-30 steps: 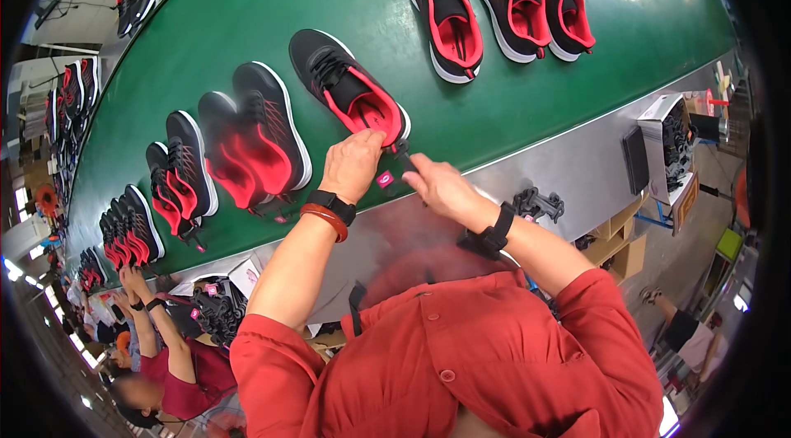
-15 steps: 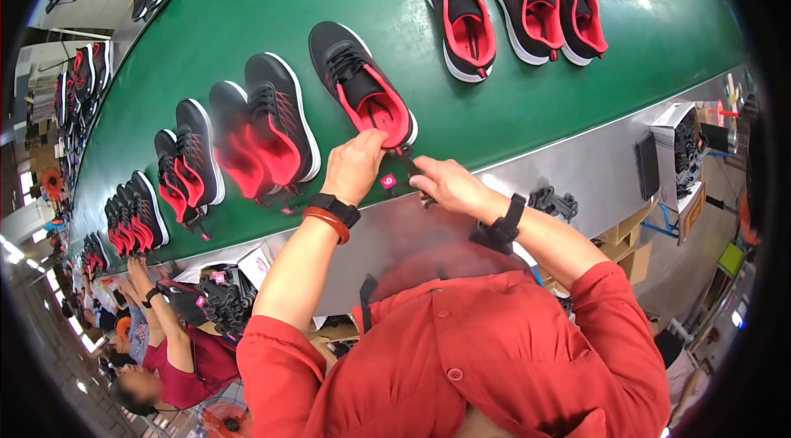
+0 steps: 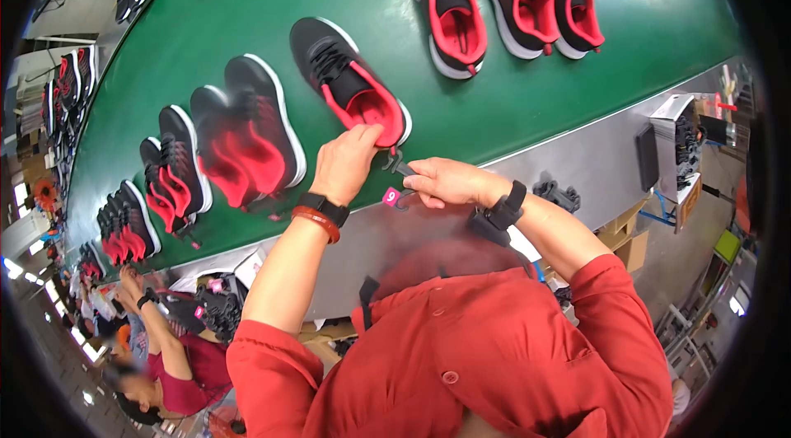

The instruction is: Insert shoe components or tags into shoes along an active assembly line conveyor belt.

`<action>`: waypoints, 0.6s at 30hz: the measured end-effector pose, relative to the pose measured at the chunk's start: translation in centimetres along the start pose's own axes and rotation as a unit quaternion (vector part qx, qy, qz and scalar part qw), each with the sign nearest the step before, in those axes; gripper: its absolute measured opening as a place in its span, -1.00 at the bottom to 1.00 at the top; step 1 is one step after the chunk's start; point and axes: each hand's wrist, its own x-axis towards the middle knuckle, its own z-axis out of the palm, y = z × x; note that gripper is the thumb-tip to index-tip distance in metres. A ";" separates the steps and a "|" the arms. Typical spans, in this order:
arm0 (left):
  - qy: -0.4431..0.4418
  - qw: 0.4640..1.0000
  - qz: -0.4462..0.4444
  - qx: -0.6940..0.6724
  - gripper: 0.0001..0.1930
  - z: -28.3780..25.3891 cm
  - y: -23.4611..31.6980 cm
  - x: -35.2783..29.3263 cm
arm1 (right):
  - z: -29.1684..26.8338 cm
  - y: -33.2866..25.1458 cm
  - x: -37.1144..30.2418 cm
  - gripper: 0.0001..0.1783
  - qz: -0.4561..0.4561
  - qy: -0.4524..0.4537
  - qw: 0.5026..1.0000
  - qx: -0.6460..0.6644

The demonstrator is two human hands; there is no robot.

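My left hand [image 3: 346,162] pinches the red-lined heel of a black sneaker [image 3: 328,60] with a white sole, which lies toe-away on the green belt [image 3: 544,112]. Close to that heel, my right hand [image 3: 449,182] grips a dark grey plastic hook hanger [image 3: 402,167] between thumb and fingers. The hanger's curled end is by the heel's pull loop; whether it passes through the loop I cannot tell. A pink tag [image 3: 390,196] hangs under the hanger, beside my right fingers.
Similar sneakers stand to the right [image 3: 451,14] and in blurred pairs [image 3: 264,121] to the left. Along the metal edge are a pile of dark hangers [image 3: 557,194], a dark phone-like slab [image 3: 648,158] and a filled box [image 3: 671,141]. At lower left, a co-worker's hands [image 3: 136,290] reach the belt.
The sneakers on the belt have shifted slightly left, my left hand moving along with the held one. The hanger's curled end now shows more clearly, and the pink tag has dropped slightly.
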 end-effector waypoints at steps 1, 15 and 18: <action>-0.007 1.000 0.002 0.008 -0.59 -0.1 0.5 -0.1 | -1.4 -1.9 -0.6 -0.59 0.034 -0.020 0.999 -0.032; -0.093 0.984 -0.152 -0.028 -0.39 -1.4 3.1 -3.3 | -14.8 -2.3 -1.3 -0.72 -0.187 0.280 0.766 -0.547; -0.073 0.970 -0.208 -0.106 -0.52 -1.5 3.6 -2.7 | -12.2 -3.3 -0.8 -0.65 -0.241 0.302 0.734 -0.558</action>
